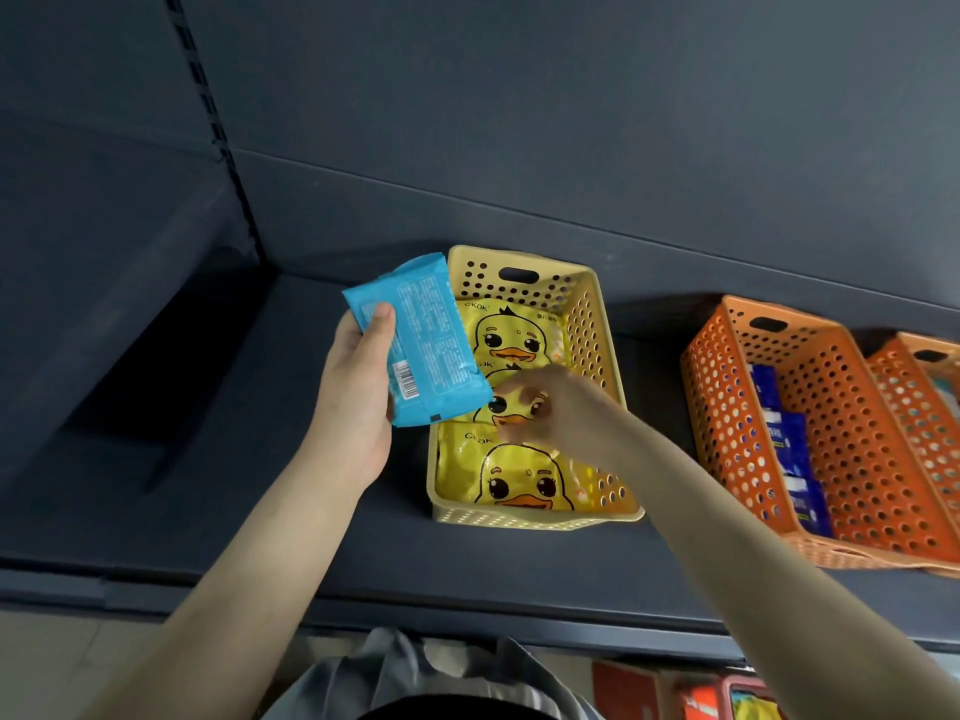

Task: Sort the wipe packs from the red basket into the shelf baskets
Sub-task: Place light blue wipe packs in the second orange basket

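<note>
Clamping the fingers of the left hand [358, 397] on a blue wipe pack [423, 340], holding it just left of the yellow basket [519, 519] on the shelf [249, 522]. Reaching the right hand [558, 407] into that basket, curling fingers over a duck pack [508, 406]; grip impossible to tell.

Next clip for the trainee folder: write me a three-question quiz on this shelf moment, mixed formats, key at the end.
1. True or false: the left hand has a light blue plastic wipe pack in its grip.
2. The right hand reaches into: A) the yellow perforated plastic basket; B) a glass jar; C) a cardboard box.
3. Fill in: the yellow wipe packs in that basket are printed with a cartoon ____.
Key: 1 true; 2 A; 3 duck.
</note>
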Motion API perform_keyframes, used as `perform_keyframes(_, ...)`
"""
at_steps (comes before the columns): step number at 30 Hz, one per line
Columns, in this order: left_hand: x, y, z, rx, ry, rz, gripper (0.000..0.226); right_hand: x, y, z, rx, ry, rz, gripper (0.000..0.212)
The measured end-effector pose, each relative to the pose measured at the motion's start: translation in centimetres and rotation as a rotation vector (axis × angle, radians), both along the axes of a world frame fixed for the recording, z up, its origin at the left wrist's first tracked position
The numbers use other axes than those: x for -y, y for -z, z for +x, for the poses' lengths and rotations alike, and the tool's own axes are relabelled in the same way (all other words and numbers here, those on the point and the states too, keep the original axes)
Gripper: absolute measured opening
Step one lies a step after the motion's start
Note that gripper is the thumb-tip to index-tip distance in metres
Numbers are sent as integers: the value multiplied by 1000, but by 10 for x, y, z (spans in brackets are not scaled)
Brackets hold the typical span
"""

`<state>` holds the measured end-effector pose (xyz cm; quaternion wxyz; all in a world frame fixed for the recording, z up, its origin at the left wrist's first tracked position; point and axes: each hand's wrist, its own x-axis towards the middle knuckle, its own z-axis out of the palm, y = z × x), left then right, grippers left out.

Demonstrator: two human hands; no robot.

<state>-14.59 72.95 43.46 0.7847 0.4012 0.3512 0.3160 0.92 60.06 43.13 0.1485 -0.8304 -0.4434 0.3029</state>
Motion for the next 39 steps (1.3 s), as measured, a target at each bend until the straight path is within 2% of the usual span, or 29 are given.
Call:
perform_keyframes(2,-2,-2,-1,-18,10,12,20,-11,4,7,6,76,20,54)
perform_keyframes(6,-1,-9,-1,-67,42,30,17,-21,13,7,-20,79,-86,43)
perform_keyframes(9,2,-15,-1,-76,86,65,23,-17,-9,5,-119,148,4,32)
perform_keyframes(11,8,-22,2,-75,128,100,37,-6,-31,1,-358,363,162,28)
perform_keyframes(13,19,-30,11,-56,158,150,52,12,-50,-4,-676,524,270,30)
perform_keyframes(16,44,-38,33,-42,201,227,53,43,-65,-9,-1076,659,384,30)
perform_keyframes(19,78,-46,63,-24,268,307,54,72,-67,1,-1281,836,558,18)
perform_keyframes(22,113,-55,100,-56,320,353,77,106,-64,22,-1246,976,792,12)
perform_keyframes(24,137,-60,126,-74,331,307,90,135,-61,40,-1064,970,945,7)
perform_keyframes(27,176,-66,161,-2,398,13,69,183,-52,69,-589,924,1019,8)
perform_keyframes(29,200,-62,179,2,482,-11,49,211,-48,86,-457,924,1052,9)
perform_keyframes(31,224,-58,194,3,529,27,37,238,-45,103,-543,964,1108,26)
perform_keyframes(34,260,-53,221,-3,532,16,27,274,-44,130,-881,1066,1163,58)
perform_keyframes(36,282,-50,237,-56,491,-3,27,294,-45,144,-1070,1065,1129,46)
perform_keyframes(39,309,-41,257,-155,490,56,20,323,-41,160,-1119,1085,1017,23)
